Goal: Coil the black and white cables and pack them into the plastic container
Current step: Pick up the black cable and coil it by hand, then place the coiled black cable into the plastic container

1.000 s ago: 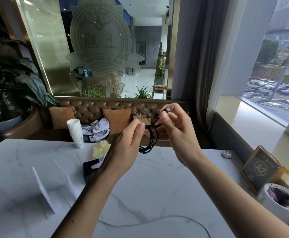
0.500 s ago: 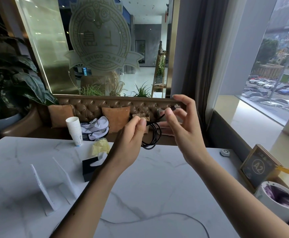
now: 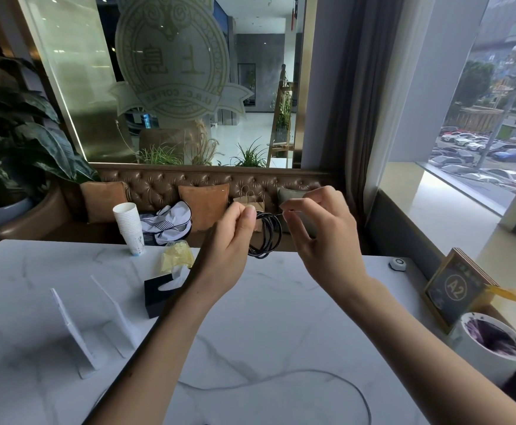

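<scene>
White marble table (image 3: 266,317) by café window, both hands (image 3: 229,243) (image 3: 327,237) pinching black cable coil (image 3: 266,234)

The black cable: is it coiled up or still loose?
Coiled. The black cable hangs in several stacked loops, pinched by the left hand; the right hand holds its end.

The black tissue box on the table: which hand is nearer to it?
The left hand is nearer. It is raised above the table, up and to the right of the black tissue box. The right hand is farther right, beyond the black cable coil.
</scene>
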Available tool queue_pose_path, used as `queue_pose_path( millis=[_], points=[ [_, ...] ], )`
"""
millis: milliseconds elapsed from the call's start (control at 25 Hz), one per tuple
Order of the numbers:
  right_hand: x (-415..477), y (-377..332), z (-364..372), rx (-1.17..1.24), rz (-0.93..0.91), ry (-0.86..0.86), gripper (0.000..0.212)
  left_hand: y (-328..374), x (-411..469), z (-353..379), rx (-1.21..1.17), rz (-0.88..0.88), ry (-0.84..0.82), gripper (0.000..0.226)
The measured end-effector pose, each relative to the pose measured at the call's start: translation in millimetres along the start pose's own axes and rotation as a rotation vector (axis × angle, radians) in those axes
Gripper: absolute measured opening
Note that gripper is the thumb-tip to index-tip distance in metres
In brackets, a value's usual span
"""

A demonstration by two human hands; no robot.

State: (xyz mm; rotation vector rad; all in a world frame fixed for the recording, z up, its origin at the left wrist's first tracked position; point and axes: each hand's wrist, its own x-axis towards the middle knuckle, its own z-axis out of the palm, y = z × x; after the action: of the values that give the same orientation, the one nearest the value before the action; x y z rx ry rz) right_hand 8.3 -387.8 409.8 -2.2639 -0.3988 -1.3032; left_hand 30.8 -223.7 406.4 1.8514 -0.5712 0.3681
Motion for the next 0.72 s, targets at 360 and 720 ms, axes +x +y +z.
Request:
queue_pose_path(
  millis=[360, 720],
  points=[
    [-31, 8, -11, -0.014, 0.204, -0.158, 0.030, -9, -14, 16, -0.107, -0.077, -0.078, 0.031],
    [-112, 40, -50, 0.814, 1.021, -0.488, 0.010, -37, -77, 80, -0.303, -0.407, -0.300, 0.032]
  ],
)
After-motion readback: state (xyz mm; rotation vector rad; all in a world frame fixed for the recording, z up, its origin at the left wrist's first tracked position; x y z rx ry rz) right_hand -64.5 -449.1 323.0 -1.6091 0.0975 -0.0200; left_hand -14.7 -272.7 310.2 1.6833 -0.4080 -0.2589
